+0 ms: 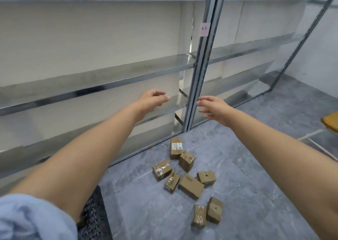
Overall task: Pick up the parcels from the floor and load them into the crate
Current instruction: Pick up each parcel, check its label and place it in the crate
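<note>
Pickup not started: your left hand (151, 100) and right hand (213, 108) hang empty, fingers loose, so reach down to the parcels (186, 175) on the floor (256, 194)

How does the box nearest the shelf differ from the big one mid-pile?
The parcel by the shelf carries white labels on top; the middle parcel shows plain cardboard. The middle parcel looks broader and flatter, the parcel by the shelf narrower. Both are brown cardboard and lie on the grey floor.
</note>
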Demonstrator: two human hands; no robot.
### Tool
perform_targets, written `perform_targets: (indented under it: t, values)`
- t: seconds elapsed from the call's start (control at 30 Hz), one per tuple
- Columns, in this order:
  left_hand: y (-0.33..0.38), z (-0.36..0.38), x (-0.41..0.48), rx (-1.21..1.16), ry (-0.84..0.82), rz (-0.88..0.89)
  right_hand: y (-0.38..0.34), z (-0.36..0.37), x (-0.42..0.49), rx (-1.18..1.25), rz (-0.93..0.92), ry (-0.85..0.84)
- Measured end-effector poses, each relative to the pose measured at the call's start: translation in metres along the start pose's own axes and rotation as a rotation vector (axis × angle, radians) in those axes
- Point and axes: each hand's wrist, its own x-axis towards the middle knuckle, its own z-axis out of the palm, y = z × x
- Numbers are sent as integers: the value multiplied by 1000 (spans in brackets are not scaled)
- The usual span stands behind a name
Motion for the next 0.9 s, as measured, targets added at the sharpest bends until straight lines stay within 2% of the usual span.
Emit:
perform_targets:
  t: [0.17, 0.33, 0.47, 0.7, 0.9]
  values:
    - [-10, -5, 33, -15, 79, -51, 2, 9, 41, -27, -4, -102]
    - [-29, -5, 82, 0, 66, -87, 11, 2, 90, -46, 17, -109]
    - [-72, 23, 119, -9, 40, -171, 55, -3, 132, -7, 96, -86]
    - [-200, 132, 170, -28, -70, -359, 223, 4, 185, -35, 362, -143]
    - [-371, 249, 214, 4, -191, -540, 424, 31, 226, -62, 562, -124]
